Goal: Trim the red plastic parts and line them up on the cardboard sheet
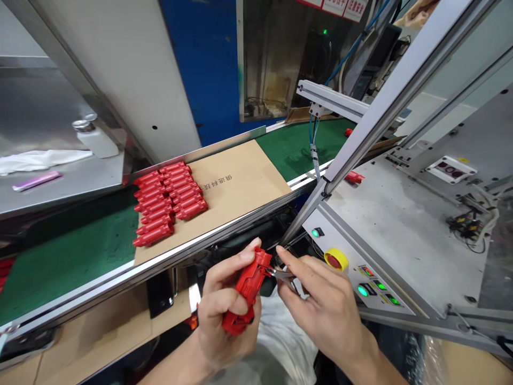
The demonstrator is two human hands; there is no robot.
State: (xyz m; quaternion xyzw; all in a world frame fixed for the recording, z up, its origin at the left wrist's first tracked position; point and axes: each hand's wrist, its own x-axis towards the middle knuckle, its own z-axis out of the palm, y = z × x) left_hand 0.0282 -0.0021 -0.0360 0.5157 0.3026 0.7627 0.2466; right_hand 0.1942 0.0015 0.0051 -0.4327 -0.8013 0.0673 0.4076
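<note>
Cardboard (pixel 252 176) carries red parts (pixel 185 188), seemingly finished. Left hand (pixel 218 313) clamps another piece (pixel 250 283), perhaps unfinished; right hand (pixel 331 307) grips a metal tool (pixel 284 275).

Two hands (pixel 226 307) (pixel 326 299), one metal tool (pixel 284 275) and one held red part (pixel 249 280) are pictured alongside two columns of red parts (pixel 154 205), one bottle (pixel 96 141), one stop button (pixel 335 260) and three displays (pixel 380 285).

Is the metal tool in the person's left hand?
No, the right hand holds the metal tool, its tip at the red plastic part gripped in the left hand.
</note>
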